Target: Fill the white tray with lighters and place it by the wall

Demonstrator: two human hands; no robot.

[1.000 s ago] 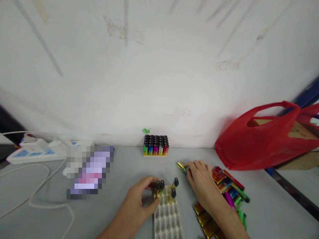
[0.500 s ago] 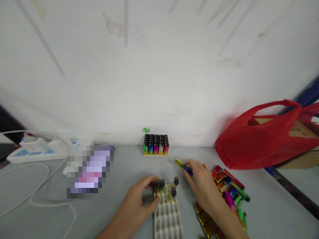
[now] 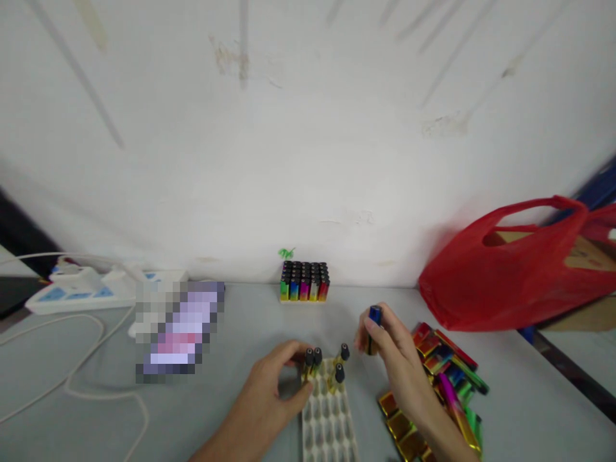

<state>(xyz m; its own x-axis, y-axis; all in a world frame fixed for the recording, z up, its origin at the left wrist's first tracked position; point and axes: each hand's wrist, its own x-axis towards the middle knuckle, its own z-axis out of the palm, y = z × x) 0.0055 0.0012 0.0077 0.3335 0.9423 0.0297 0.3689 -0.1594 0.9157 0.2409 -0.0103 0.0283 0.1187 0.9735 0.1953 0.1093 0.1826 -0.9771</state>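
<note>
Near the front middle lies a pale tray (image 3: 331, 417) with rows of hollows. Two black-topped lighters (image 3: 313, 357) stand at its back left corner, and two more (image 3: 339, 371) lean towards its back right. My left hand (image 3: 276, 385) curls round that back left corner, thumb on the tray's edge and fingertips behind the two lighters. Right of the tray, my right hand (image 3: 392, 350) holds a blue, shiny lighter (image 3: 375, 314) upright between thumb and fingers, clear of the table. Beneath and beside my right forearm lies a pile of shiny coloured lighters (image 3: 455, 391), partly hidden.
A full block of black-topped lighters (image 3: 305, 289) stands against the wall. A red bag (image 3: 481, 282) with cardboard in it sits at the right. On the left are a power strip (image 3: 86, 295), white cables (image 3: 67, 378) and a phone with a blurred screen (image 3: 185, 330).
My right hand has turned the lighter from lying slanted to upright, blue end up, and shifted slightly right. My left hand stays at the tray's corner.
</note>
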